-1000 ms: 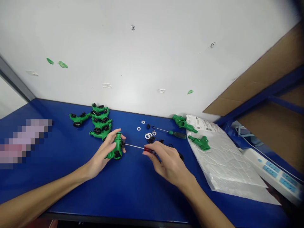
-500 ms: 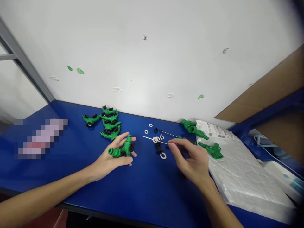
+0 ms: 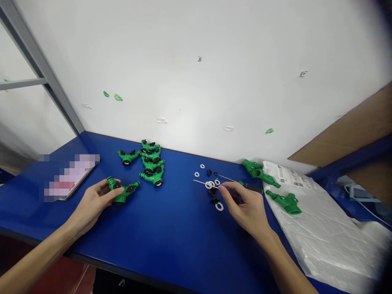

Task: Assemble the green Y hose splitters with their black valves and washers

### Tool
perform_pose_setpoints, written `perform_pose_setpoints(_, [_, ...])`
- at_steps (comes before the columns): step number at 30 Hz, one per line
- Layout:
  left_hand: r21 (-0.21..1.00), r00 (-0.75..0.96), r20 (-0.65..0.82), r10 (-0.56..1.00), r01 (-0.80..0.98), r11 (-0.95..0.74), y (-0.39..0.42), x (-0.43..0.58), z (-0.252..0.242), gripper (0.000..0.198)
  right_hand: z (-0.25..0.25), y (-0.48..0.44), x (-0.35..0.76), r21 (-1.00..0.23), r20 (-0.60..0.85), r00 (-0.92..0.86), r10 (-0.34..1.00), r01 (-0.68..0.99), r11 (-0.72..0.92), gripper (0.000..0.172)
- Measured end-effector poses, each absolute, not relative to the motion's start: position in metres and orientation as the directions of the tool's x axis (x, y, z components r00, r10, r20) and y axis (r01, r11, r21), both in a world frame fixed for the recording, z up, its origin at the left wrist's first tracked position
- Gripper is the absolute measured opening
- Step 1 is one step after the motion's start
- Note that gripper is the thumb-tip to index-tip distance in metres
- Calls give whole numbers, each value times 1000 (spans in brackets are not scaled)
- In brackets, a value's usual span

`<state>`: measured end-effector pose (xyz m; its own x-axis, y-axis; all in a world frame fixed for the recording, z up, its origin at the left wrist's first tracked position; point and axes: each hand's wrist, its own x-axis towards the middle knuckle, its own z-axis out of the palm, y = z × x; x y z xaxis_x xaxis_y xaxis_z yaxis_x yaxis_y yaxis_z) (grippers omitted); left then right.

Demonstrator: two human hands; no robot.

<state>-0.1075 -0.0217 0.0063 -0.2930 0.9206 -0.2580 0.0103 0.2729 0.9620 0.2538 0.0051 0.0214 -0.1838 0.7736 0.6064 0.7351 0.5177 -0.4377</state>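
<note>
On the left, my left hand (image 3: 94, 204) is closed around a green Y-shaped hose splitter (image 3: 121, 197) with black valve knobs, low over the blue table. My right hand (image 3: 249, 208) pinches a thin pale rod (image 3: 202, 182) between thumb and fingertips; its free end points left. Below and behind the rod lie white ring washers (image 3: 219, 206) and small black parts (image 3: 214, 200). A tool with a green and black handle (image 3: 254, 188) rests just behind my right hand, and a black ring (image 3: 215, 174) sits at the tip of its thin shaft.
Several green splitters with black knobs (image 3: 153, 164) are grouped by the wall. Green bodies without knobs (image 3: 288, 201) lie at the right, some on a white plastic package (image 3: 318, 228). A blurred-out phone-like slab (image 3: 73, 177) lies far left. The white wall (image 3: 196, 90) bounds the back.
My left hand has carried the splitter left, away from the middle, and turned it. My right hand keeps its pinch on the rod. The whole view has shifted slightly.
</note>
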Motion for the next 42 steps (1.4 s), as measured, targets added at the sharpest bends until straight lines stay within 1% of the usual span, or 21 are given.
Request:
perform_pose_setpoints(3, [958,-323,-201,925,134,255,-7,-118,8,68,19,7,255,-455,581,-193,790,729,512,20])
perform_pose_setpoints(6, [921,-332,-89,939,332,205,8,-122,9,75,17,8,256,-473,543,-208,814,725,501,20])
perform_pose_setpoints(8, [882,-311,-86,947,418,217,19,-126,8,84,16,8,256,-483,511,-220,831,726,489,20])
perform_pose_setpoints(10, [773,-289,-71,955,590,236,29,-130,8,90,16,7,254,-481,493,-236,837,728,489,19])
perform_pose_setpoints(12, [623,-257,-23,966,752,215,39,-135,7,88,15,7,252,-477,480,-255,839,727,494,19])
perform_pose_setpoints(15, [479,-160,131,978,874,78,50,-143,4,70,18,7,255,-473,493,-241,836,732,490,18])
perform_pose_setpoints(17, [495,-131,193,972,869,19,52,-144,3,58,22,10,263,-488,552,-134,823,749,449,19])
perform_pose_setpoints(19, [573,-176,314,933,819,-38,48,-137,6,47,27,15,277,-548,623,70,779,750,371,25])
perform_pose_setpoints(20, [613,-197,410,891,782,-110,44,-129,10,43,29,19,287,-595,643,187,742,732,331,28])
perform_pose_setpoints(21, [626,-193,465,864,762,-167,39,-118,15,40,31,22,297,-644,650,294,701,702,304,30])
perform_pose_setpoints(22, [619,-169,497,851,756,-211,34,-103,22,35,32,26,308,-688,647,381,660,664,292,32])
perform_pose_setpoints(23, [608,-99,513,853,743,-279,29,-86,28,31,33,30,321,-725,637,441,632,623,295,32])
perform_pose_setpoints(24, [587,39,485,874,726,-359,25,-67,35,29,33,33,333,-751,627,488,607,584,307,31])
perform_pose_setpoints(25, [557,166,504,848,687,-466,22,-46,41,27,33,36,346,-772,613,521,594,554,311,30])
perform_pose_setpoints(26, [555,293,475,830,632,-541,19,-26,45,25,33,38,359,-786,597,537,595,541,301,29])
perform_pose_setpoints(28, [530,505,421,754,537,-656,18,14,49,23,31,39,382,-796,554,515,654,558,234,29])
perform_pose_setpoints(31, [431,711,308,633,489,-759,26,62,44,28,27,38,407,-794,469,468,749,595,125,28])
perform_pose_setpoints(32, [383,748,267,607,496,-779,31,76,41,28,26,37,413,-793,451,470,759,602,98,27])
perform_pose_setpoints(35, [332,790,266,552,463,-822,51,117,31,26,23,35,425,-779,430,531,730,627,3,22])
perform_pose_setpoints(39, [258,840,279,465,401,-879,69,182,24,25,25,34,431,-751,456,655,602,647,-135,9])
perform_pose_setpoints(42, [204,875,271,400,354,-913,70,234,22,24,28,33,429,-743,480,694,537,647,-172,3])
